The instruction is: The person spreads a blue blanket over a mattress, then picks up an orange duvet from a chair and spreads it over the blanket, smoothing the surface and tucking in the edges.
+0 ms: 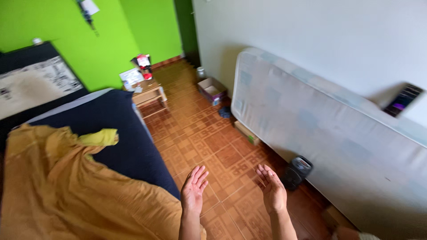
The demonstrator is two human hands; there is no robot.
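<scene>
Both the left hand [193, 190] and the right hand [272, 190] are held out open and empty, palms facing each other, above the patterned brown tile floor [209, 133]. Nearest the left hand, a mustard-yellow sheet [66, 191] lies rumpled over the dark blue mattress [129, 133] of the bed, covering only its near part, with nothing smoothed or tucked. To the right, a pale mattress [320, 133] leans against the white wall, a small black speaker [297, 171] at its foot.
</scene>
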